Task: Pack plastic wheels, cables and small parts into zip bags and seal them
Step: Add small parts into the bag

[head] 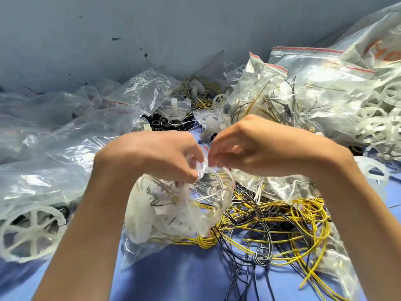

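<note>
My left hand (160, 155) and my right hand (249, 146) meet at the centre, both pinching the top edge of a clear zip bag (169, 211). The bag hangs below my fingers and holds white plastic pieces and thin wires. Under and right of it lies a tangle of yellow and black cables (271, 224) on the blue table (184, 274). A white spoked plastic wheel (30, 231) sits at the lower left inside another bag.
Filled zip bags with red strips (314, 88) pile up at the right, packed with white wheels. Crumpled clear bags (76, 135) cover the left. Small black parts (160, 123) and white hubs (175, 107) lie behind my hands. A grey wall (130, 29) closes the back.
</note>
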